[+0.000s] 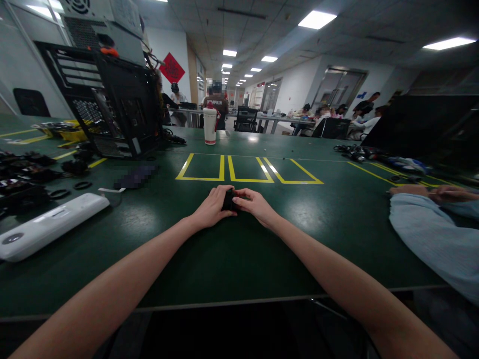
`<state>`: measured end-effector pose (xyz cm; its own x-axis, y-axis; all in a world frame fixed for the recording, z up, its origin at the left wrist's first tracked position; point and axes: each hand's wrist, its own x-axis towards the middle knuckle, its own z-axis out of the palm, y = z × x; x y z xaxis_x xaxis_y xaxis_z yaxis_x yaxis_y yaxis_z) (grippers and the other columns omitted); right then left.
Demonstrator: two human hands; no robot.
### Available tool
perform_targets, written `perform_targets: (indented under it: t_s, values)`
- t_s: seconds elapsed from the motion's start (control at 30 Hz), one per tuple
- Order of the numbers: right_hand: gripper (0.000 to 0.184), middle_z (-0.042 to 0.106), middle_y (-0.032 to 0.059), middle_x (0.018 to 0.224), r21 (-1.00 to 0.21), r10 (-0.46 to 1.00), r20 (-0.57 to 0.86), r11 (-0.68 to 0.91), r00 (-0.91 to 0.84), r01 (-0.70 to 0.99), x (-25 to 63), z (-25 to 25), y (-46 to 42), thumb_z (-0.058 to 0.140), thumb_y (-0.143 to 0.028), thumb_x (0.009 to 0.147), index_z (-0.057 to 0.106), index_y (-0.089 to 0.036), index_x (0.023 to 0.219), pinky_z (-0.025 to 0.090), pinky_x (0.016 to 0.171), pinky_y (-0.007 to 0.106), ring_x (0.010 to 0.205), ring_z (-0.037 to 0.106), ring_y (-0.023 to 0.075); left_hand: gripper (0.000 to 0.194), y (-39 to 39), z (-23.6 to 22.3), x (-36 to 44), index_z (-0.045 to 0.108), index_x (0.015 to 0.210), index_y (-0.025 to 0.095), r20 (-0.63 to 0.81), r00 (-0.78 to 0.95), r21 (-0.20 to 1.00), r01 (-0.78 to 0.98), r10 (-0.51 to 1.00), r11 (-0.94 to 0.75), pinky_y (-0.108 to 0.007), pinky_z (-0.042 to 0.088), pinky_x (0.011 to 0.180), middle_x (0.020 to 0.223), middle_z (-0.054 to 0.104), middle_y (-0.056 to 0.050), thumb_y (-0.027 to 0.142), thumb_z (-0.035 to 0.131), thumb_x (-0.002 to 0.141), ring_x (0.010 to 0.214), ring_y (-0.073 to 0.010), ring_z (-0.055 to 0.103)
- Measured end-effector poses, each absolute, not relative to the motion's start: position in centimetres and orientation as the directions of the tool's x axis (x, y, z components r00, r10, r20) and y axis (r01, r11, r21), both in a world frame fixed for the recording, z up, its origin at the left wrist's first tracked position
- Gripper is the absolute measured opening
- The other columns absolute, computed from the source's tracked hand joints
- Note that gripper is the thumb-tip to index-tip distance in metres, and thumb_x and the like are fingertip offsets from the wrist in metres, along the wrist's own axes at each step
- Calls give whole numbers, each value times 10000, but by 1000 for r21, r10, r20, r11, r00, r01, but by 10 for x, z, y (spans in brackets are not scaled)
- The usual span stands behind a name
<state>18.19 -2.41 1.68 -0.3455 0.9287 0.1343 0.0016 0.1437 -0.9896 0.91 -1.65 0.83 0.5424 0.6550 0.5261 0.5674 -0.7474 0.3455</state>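
Both hands meet at a small black block-like object (227,200) just above or on the green tabletop (239,254); its exact kind is too dark to make out. My left hand (212,207) curls round its left side, thumb low and fingers over the top. From the right, my right hand (256,205) pinches it with thumb and fingertips. Beyond the hands, yellow tape outlines (249,180) mark three open-ended boxes on the table.
A black computer case (127,109) stands at the left behind dark loose parts (22,174). Nearer lies a long white device (52,224). A white cup (210,125) stands at the back. At the right rests another person's sleeved arm (430,234), near cables (354,151).
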Motion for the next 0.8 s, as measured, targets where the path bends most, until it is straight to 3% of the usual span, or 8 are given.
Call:
perform_targets:
  t_s: [0.17, 0.37, 0.57, 0.8]
  values:
    - [390, 557, 7, 906, -970, 906, 208, 239, -369, 38, 184, 19, -26, 690, -245, 581, 510, -207, 924, 404, 849, 355, 905, 517, 150, 627, -16, 8, 9, 297, 1169, 210, 530, 540, 345, 567, 654, -748, -422, 389, 839, 1123, 419, -84, 368, 636, 665, 999, -254, 443]
    - [257, 555, 12, 913, -984, 923, 173, 178, -344, -18, 182, 19, -27, 627, -327, 653, 511, -216, 854, 455, 765, 332, 862, 531, 145, 631, -17, 9, 9, 290, 1175, 211, 521, 546, 350, 565, 656, -747, -420, 395, 836, 1133, 415, -83, 362, 634, 668, 1003, -251, 441]
    - [284, 541, 37, 985, -997, 931, 71, 75, -357, -2, 183, 21, -25, 632, -295, 652, 537, -192, 899, 446, 817, 353, 904, 532, 155, 644, -16, 8, 9, 287, 1181, 210, 515, 541, 353, 573, 665, -740, -423, 400, 834, 1139, 411, -84, 360, 640, 664, 1010, -252, 438]
    - [387, 558, 12, 913, -997, 911, 80, 83, -406, -12, 186, 24, -29, 693, -246, 585, 483, -229, 911, 454, 791, 363, 883, 551, 159, 625, -17, 9, 9, 299, 1175, 209, 514, 542, 361, 567, 665, -741, -416, 401, 827, 1128, 417, -84, 364, 633, 669, 997, -251, 444]
